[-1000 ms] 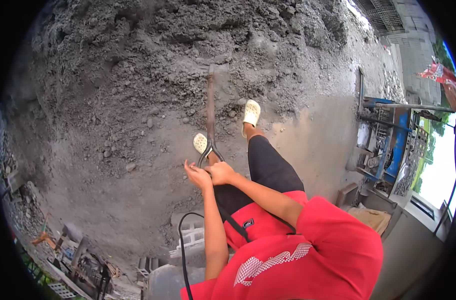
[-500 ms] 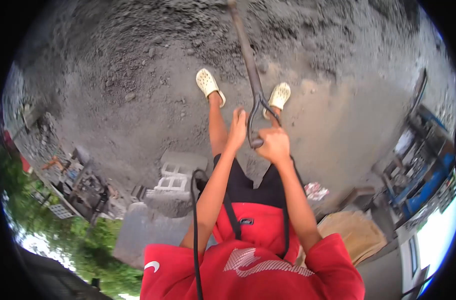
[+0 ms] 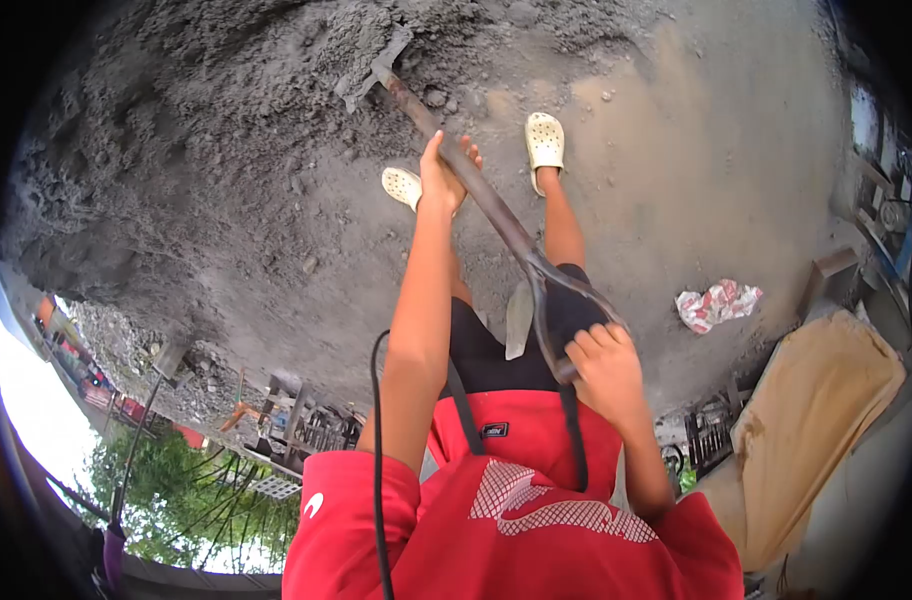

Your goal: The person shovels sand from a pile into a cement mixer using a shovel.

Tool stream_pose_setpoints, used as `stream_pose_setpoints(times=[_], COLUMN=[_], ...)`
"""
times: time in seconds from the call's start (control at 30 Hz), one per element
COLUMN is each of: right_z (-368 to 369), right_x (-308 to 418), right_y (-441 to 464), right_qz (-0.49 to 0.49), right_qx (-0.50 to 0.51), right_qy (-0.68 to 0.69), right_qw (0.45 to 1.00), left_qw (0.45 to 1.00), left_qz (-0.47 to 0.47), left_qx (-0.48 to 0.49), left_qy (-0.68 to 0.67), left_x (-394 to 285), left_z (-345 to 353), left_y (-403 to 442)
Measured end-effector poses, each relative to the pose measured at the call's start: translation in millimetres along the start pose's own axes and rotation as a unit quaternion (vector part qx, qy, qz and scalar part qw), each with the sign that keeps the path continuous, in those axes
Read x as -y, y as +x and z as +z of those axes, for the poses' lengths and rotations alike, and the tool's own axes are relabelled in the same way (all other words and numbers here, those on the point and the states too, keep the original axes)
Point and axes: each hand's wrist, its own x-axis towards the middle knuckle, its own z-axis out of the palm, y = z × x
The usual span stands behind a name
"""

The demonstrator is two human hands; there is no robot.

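Note:
A shovel point(image 3: 491, 205) slants across the view, its blade point(image 3: 381, 68) partly covered by loose grey sand point(image 3: 246, 90). My left hand point(image 3: 444, 178) is wrapped round the lower shaft from below, with fingertips showing on the far side. At the upper end, my right hand point(image 3: 608, 370) is closed on the crossbar of the metal D-handle, close to my right thigh. Cream clogs are on my feet, the left clog point(image 3: 402, 186) partly hidden behind my left hand and the right clog point(image 3: 545, 142) in plain view.
A crumpled red-and-white wrapper point(image 3: 718, 305) lies on the ground to the right. Beyond it are a tan sack-like sheet point(image 3: 816, 430) and a block point(image 3: 826, 275). Rough sand rises on the left. A dark cord point(image 3: 378, 450) hangs along my left side.
My left hand has gone from beside the handle to the lower shaft. The shovel has swung to the left, its blade now showing in the sand. My feet and view have shifted.

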Motion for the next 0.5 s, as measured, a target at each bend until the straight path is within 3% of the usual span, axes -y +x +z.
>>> stream_pose_setpoints(times=[0.1,0.2,0.27,0.3,0.33,0.43,0.5], right_z=[-6,-11,28,47,54,95,110], right_x=[-10,1,-15,-13,-13,-44,-63], right_y=[-52,-80,-77,-84,-71,-59,-51], right_qz=[0.059,0.231,0.405,0.487,0.537,0.603,0.562], right_qx=[0.027,-0.256,-0.407,-0.462,-0.469,-0.525,-0.579], right_qy=[0.048,0.058,0.215,0.289,0.471,0.369,0.304], right_qw=[0.997,0.937,0.790,0.682,0.520,0.474,0.507], left_qw=[0.994,0.991,0.989,0.987,0.984,0.989,0.991], left_qz=[-0.078,-0.088,-0.080,-0.086,-0.091,-0.076,-0.089], left_qx=[0.017,-0.023,-0.026,-0.020,-0.016,-0.004,-0.012], left_qy=[-0.068,-0.097,-0.119,-0.136,-0.149,-0.123,-0.095], left_x=[52,107,124,132,137,137,147], left_z=[-3,3,13,13,10,12,4], left_y=[19,14,13,9,5,13,25])
